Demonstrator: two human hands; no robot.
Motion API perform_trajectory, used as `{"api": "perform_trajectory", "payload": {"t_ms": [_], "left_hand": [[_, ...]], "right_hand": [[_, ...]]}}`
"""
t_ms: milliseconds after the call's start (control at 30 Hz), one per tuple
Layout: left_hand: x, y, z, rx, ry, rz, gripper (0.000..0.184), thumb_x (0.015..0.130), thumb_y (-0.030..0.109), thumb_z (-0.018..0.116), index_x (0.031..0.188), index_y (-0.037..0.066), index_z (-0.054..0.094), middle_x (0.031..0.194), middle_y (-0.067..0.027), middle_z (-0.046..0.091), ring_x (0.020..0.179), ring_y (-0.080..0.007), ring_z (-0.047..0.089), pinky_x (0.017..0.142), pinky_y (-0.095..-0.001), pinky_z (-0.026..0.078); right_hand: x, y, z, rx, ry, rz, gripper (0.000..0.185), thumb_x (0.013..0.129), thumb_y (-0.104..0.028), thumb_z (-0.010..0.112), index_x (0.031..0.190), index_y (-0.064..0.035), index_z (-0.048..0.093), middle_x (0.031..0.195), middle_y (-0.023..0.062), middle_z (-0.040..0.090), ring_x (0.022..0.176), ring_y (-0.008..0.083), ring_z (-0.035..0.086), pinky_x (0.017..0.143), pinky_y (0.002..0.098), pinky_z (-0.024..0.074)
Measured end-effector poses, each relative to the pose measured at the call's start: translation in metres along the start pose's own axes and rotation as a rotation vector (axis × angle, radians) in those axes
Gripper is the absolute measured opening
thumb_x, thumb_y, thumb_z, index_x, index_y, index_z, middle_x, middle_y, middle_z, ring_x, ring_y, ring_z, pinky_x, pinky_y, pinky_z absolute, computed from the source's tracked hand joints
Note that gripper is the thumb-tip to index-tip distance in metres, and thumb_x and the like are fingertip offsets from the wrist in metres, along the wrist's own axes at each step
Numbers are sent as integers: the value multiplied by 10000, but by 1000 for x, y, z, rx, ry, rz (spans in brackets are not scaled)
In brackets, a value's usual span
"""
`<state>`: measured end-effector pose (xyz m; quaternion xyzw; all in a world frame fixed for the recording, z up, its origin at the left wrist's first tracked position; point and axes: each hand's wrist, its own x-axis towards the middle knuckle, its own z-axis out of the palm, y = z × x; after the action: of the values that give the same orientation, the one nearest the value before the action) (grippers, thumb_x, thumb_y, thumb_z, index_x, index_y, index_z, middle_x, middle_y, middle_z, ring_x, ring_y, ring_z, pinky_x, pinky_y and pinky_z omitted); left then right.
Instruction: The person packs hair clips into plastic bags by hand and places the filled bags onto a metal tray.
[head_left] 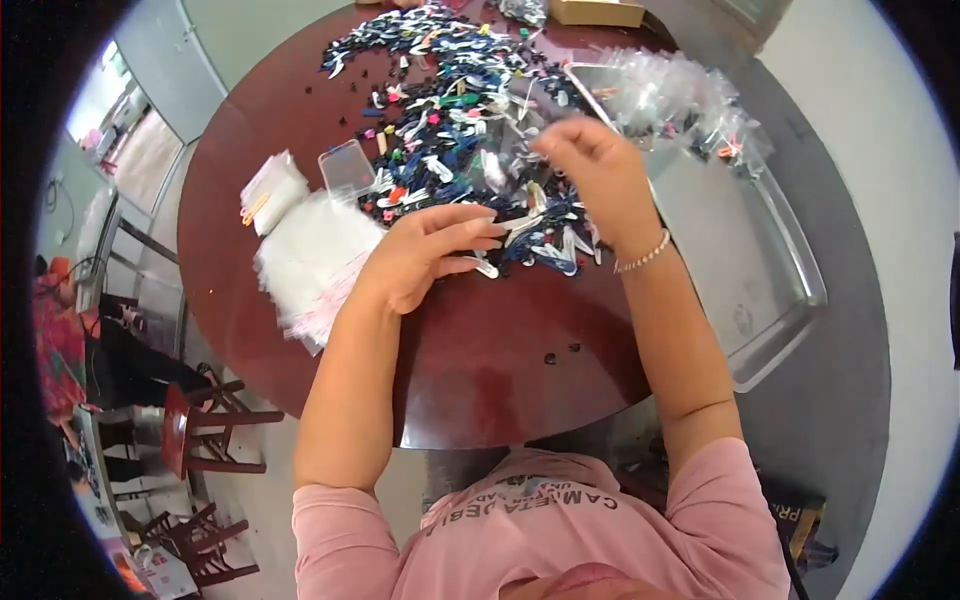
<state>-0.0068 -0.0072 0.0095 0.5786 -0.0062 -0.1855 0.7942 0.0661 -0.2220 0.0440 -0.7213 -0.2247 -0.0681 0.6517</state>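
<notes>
A wide pile of small hair clips, mostly white, dark blue and black, covers the upper middle of the dark red round table. My left hand is at the pile's near left edge, its fingers curled together around a white clip. Over the right side of the pile is my right hand, with thumb and fingertips brought together; what they hold, if anything, is too blurred to tell. A stack of clear plastic bags lies just left of my left hand.
A metal tray at the right bears filled clear bags at its far end. A clear plastic box sits left of the pile. A cardboard box stands at the far edge. Wooden stools and another person are at the left.
</notes>
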Motion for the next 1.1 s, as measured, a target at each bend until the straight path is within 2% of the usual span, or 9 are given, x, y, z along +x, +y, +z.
{"api": "perform_trajectory", "payload": {"t_ms": [300, 500, 567, 600, 667, 767, 900, 967, 1100], "left_hand": [[-3, -3, 8, 129, 30, 39, 320, 921, 212, 623, 1188, 35, 607, 1075, -115, 680, 946, -159, 652, 810, -270, 519], [-7, 0, 16, 191, 9, 39, 353, 904, 236, 649, 1185, 27, 607, 1053, -109, 687, 920, -158, 660, 792, -257, 510], [-7, 2, 18, 205, 7, 21, 340, 901, 228, 651, 1173, 28, 613, 1044, -102, 690, 900, -151, 661, 785, -248, 499], [-6, 1, 18, 207, 8, 24, 340, 901, 228, 651, 1173, 28, 613, 1044, -102, 690, 900, -151, 661, 785, -248, 499], [-5, 0, 16, 228, 18, 21, 330, 901, 224, 651, 1166, 31, 616, 1035, -101, 693, 902, -150, 660, 780, -248, 496], [-4, -2, 13, 227, 41, 23, 314, 903, 208, 647, 1162, 32, 617, 1027, -99, 695, 905, -155, 660, 784, -253, 498], [-4, 1, 19, 192, 55, 36, 324, 894, 166, 662, 1168, -2, 620, 1021, -101, 692, 940, -127, 634, 818, -254, 474], [-11, 5, 26, 149, 21, 233, 268, 889, 107, 659, 1134, -1, 642, 1006, -88, 694, 945, -132, 634, 831, -262, 479], [-32, 14, 42, 77, -127, 563, 209, 871, 20, 647, 1075, -22, 661, 1021, -105, 669, 954, -165, 633, 851, -292, 494]], "right_hand": [[85, 2, -154, -280, 347, -21, 193, 888, -154, 628, 968, 8, 693, 883, 48, 691, 805, 87, 606, 726, 220, 477], [88, 65, -254, -756, 543, 144, 218, 837, -191, 684, 971, -24, 724, 817, 45, 677, 712, 99, 605, 566, 232, 488], [91, 94, -280, -773, 575, 243, 270, 804, -260, 677, 946, -38, 736, 901, 102, 722, 887, 192, 670, 820, 314, 492], [93, 115, -296, -771, 575, 240, 270, 804, -260, 677, 946, -38, 736, 901, 102, 722, 887, 192, 670, 820, 314, 492], [97, 149, -321, -749, 597, 201, 301, 836, -162, 680, 1074, 23, 679, 884, 79, 686, 671, 113, 607, 501, 256, 496], [92, 154, -312, -436, 771, 187, 363, 853, -117, 649, 1171, 55, 614, 1024, 128, 678, 677, 141, 625, 519, 269, 517], [94, 124, -296, -572, 798, 129, 394, 865, -84, 625, 1228, 58, 566, 1159, 158, 639, 803, 165, 647, 666, 277, 541], [92, 81, -248, -568, 853, -132, 377, 843, -94, 626, 1199, 24, 598, 1163, 144, 650, 1048, 216, 624, 912, 317, 477], [93, 29, -177, -375, 696, -252, 348, 871, -67, 596, 1208, 18, 586, 1150, 120, 654, 1021, 185, 624, 891, 295, 480]]}}
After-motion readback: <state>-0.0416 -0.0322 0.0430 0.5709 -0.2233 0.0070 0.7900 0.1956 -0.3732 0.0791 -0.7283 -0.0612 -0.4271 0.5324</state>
